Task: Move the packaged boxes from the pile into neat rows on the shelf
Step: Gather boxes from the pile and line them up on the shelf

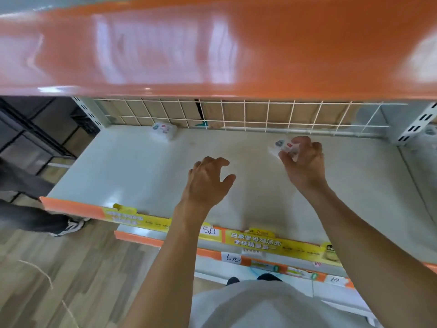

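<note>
**Head cam: right hand on a box, left hand empty over the shelf**

Head view, only one I've got:

- I see the shelf (146,176), pale deck, with an orange front lip carrying yellow price strips (272,243). Wire grid back panel (279,116) behind it, cardboard showing through the grid.
- Right hand (306,162) is out over the right-rear part of the deck, fingers and thumb curled round a small white packaged box (283,147). The box sticks out to the left of the fingers, tilted. Can't tell from here whether it touches the deck or is held just above it.
- Left hand (208,179) hovers over the middle of the deck, fingers spread and loosely bent, holding nothing. It's well apart from the held box, nearer the front edge than the right hand.
- Second packaged box (164,131) sits at the back of the shelf, just beside the wire grid, left of centre. Far from both hands, closer to the left one.
- Orange upper shelf (212,48) fills the top of the frame, blurred.
- Lower shelf tiers below the lip have handwritten price tags (233,258).
- Wood-look floor (59,268) at left, with another person's trouser leg and shoe (71,227) at the shelf's left end.
- Pile isn't in frame.
</note>
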Motion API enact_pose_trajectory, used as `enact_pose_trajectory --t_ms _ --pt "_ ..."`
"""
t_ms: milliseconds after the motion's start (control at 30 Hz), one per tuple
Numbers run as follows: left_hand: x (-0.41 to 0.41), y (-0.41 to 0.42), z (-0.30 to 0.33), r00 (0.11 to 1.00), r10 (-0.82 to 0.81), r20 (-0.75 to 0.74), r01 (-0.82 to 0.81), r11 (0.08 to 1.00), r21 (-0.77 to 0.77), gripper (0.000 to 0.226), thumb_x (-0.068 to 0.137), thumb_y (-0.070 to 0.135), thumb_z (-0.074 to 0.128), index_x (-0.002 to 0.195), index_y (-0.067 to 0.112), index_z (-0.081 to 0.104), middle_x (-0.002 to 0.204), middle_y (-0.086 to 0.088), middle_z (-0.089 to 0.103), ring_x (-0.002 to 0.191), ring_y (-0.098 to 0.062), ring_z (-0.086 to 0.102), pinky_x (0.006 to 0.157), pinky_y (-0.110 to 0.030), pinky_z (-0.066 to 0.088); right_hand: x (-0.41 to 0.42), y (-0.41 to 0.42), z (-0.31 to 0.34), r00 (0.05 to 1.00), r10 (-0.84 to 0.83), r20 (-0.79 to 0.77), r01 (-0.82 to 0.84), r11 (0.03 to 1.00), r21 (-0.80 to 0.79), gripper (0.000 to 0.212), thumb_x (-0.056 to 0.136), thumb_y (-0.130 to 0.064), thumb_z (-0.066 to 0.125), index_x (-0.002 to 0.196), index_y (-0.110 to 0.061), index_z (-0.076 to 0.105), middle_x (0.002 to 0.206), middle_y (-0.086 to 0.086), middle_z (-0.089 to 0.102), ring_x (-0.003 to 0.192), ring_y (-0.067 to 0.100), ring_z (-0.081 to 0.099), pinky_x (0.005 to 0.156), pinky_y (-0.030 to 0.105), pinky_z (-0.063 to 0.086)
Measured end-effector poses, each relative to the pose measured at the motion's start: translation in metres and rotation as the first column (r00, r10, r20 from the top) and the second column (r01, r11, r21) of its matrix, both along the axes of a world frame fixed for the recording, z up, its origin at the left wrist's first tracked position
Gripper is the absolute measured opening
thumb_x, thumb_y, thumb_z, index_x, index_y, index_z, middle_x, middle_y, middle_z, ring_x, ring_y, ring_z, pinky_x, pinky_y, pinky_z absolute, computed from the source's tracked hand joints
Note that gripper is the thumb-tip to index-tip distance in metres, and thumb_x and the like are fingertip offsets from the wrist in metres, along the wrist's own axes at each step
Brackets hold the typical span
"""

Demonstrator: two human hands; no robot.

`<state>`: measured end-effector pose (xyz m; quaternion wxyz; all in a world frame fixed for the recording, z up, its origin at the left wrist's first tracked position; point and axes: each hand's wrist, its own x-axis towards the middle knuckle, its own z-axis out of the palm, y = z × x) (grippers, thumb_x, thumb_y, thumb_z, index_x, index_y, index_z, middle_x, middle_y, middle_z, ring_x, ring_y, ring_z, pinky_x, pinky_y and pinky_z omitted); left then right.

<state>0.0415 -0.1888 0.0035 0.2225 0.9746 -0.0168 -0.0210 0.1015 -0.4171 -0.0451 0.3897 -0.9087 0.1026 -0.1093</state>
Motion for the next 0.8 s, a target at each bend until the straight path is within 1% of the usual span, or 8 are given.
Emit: enact_pose_trajectory --t_ms 133,233,300,367,433,567,667,800 --pt "-0.014 0.012 -0.006 1.000 0.010 -0.023 -0.011 1.000 -0.026 0.042 0.095 0.041 0.060 0.135 0.026 0.058 0.132 -0.005 0.059 0.122 -0.028 0.053 0.106 -0.040 0.041 -0.008 0.023 0.011 1.000 0.015 0.013 -0.015 0.999 0.044 0.056 0.082 -0.012 0.071 0.133 -0.013 0.050 0.129 0.019 0.041 0.117 0.035 0.040 0.091 0.027 0.029" --pt "-0.021 0.032 -0.009 0.998 0.061 -0.016 -0.063 0.995 -0.079 0.040 0.094 0.039 0.063 0.131 0.025 0.060 0.128 -0.005 0.060 0.119 -0.027 0.055 0.104 -0.042 0.043 -0.010 0.050 0.013 0.998 0.070 -0.001 -0.070 0.988 0.139 0.055 0.075 -0.015 0.079 0.126 -0.013 0.059 0.123 0.014 0.041 0.114 0.032 0.048 0.098 0.028 0.041" --pt "-0.022 0.051 -0.010 0.995 0.102 -0.016 -0.103 0.986 -0.132 0.039 0.093 0.039 0.064 0.129 0.025 0.062 0.126 -0.004 0.061 0.118 -0.026 0.055 0.103 -0.042 0.044 -0.012 0.066 0.014 0.995 0.095 -0.021 -0.088 0.974 0.209 0.053 0.072 -0.020 0.084 0.121 -0.012 0.064 0.120 0.013 0.053 0.100 0.020 0.057 0.080 0.013 0.044" --pt "-0.018 0.073 -0.012 0.991 0.130 -0.018 -0.131 0.978 -0.163 0.038 0.092 0.039 0.065 0.128 0.026 0.063 0.126 -0.003 0.062 0.119 -0.026 0.056 0.103 -0.041 0.045 -0.014 0.081 0.015 0.993 0.109 -0.039 -0.096 0.960 0.264 0.043 0.073 -0.022 0.085 0.112 -0.011 0.069 0.101 0.006 0.066 0.078 0.007 0.060 0.058 0.002 0.037" --pt "-0.010 0.095 -0.015 0.989 0.146 -0.021 -0.147 0.974 -0.173 0.039 0.092 0.039 0.065 0.129 0.026 0.063 0.127 -0.004 0.061 0.120 -0.026 0.057 0.104 -0.039 0.045 -0.017 0.095 0.015 0.995 0.094 -0.043 -0.076 0.948 0.310 0.036 0.075 -0.022 0.084 0.107 -0.014 0.070 0.091 -0.002 0.068 0.073 0.004 0.060 0.055 0.003 0.038" --pt "0.013 0.137 -0.014 0.986 0.166 -0.009 -0.165 0.964 -0.209 0.040 0.093 0.037 0.066 0.130 0.023 0.063 0.128 -0.007 0.062 0.122 -0.023 0.058 0.098 -0.028 0.041 -0.023 0.124 0.016 0.998 0.039 -0.059 -0.005 0.874 0.487 0.039 0.071 -0.024 0.085 0.106 -0.019 0.069 0.101 -0.002 0.071 0.090 0.017 0.067 0.067 0.021 0.048" --pt "0.040 0.169 -0.014 0.983 0.185 0.019 -0.175 0.957 -0.231 0.039 0.092 0.034 0.068 0.128 0.019 0.065 0.126 -0.010 0.063 0.119 -0.023 0.060 0.093 -0.023 0.040 -0.030 0.153 0.024 0.998 0.038 -0.043 -0.005 0.802 0.597 0.033 0.071 -0.019 0.086 0.099 -0.026 0.070 0.096 -0.003 0.074 0.082 0.015 0.069 0.065 0.028 0.050" --pt "0.088 0.207 -0.026 0.963 0.270 0.007 -0.260 0.933 -0.250 0.046 0.091 0.031 0.068 0.131 0.011 0.059 0.128 -0.015 0.062 0.118 -0.031 0.060 0.099 -0.033 0.044 -0.041 0.187 0.028 0.998 0.056 -0.039 -0.017 0.756 0.654 0.032 0.073 -0.015 0.086 0.100 -0.025 0.071 0.092 -0.004 0.075 0.069 0.006 0.067 0.064 0.025 0.054"
